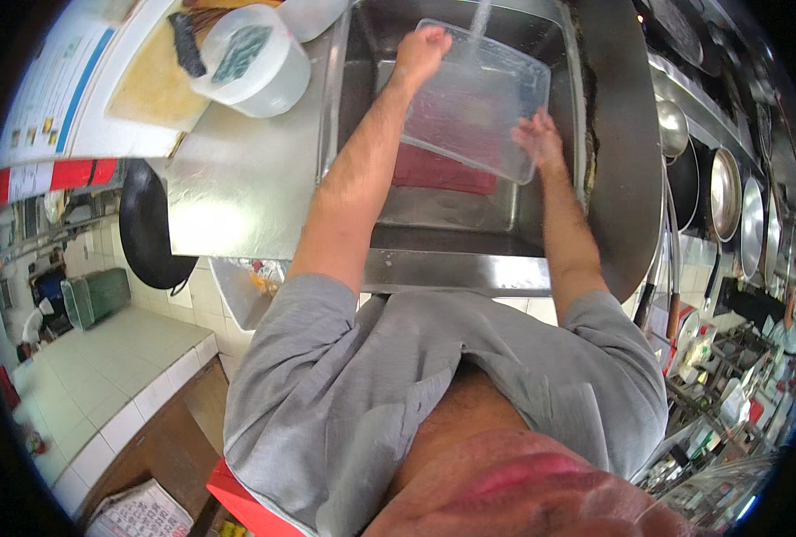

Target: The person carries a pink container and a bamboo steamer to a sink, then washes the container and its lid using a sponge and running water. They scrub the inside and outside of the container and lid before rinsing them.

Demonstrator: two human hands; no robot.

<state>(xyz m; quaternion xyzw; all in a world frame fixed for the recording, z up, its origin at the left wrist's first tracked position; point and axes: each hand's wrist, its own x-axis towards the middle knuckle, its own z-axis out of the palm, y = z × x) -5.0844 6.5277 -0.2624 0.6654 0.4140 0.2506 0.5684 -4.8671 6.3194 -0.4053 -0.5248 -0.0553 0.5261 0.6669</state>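
A clear rectangular plastic container [465,87] is tilted inside the stainless steel sink [458,241], under a running stream of water [482,27]. My left hand [425,54] grips its upper left rim. At the lower right side, my right hand [538,137] holds the edge, its fingers slightly blurred. Beneath the container, a flat dark-red item [441,171] lies on the sink floor and is partly seen through the plastic. Its exact kind is unclear.
Left of the sink, a white plastic tub [270,87] with a green scouring pad [242,54] stands on the metal counter [250,174]. A black wok [144,228] hangs by the counter's left end. Several pans [725,194] hang at right.
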